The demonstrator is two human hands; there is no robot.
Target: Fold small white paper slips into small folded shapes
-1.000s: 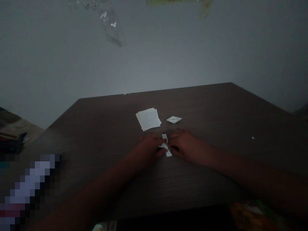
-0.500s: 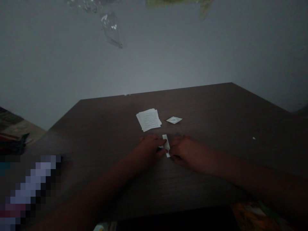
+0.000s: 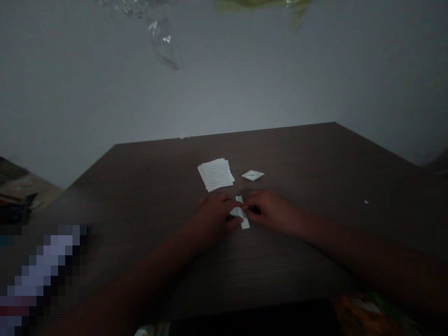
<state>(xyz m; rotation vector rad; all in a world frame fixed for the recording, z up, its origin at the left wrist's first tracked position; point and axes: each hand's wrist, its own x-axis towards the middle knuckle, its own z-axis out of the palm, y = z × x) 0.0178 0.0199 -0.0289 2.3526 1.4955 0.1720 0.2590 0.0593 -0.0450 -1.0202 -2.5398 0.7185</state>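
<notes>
A small white sheet of paper (image 3: 245, 223), folded into a narrow piece with printed lines partly showing, lies on the dark wooden table. My left hand (image 3: 216, 212) holds it down from the left, with index finger and thumb apart on its surface. From the right, my right hand (image 3: 269, 208) has its fingertips pinched together on the middle of the paper. The fingers cover part of it. Just beyond my hands lie a stack of printed paper sheets (image 3: 217, 174) and, to its right, a diamond-shaped folded paper (image 3: 253, 175).
The brown table (image 3: 297, 154) meets a pale wall (image 3: 245, 84) at the back. A tiny white scrap (image 3: 366, 202) lies on the right. At the left edge is a pixelated object (image 3: 45, 266). Clear plastic (image 3: 164, 44) hangs on the wall.
My right hand has moved slightly up and left, from the paper's lower right edge onto its middle, with fingertips pinched. My left hand stays on the paper.
</notes>
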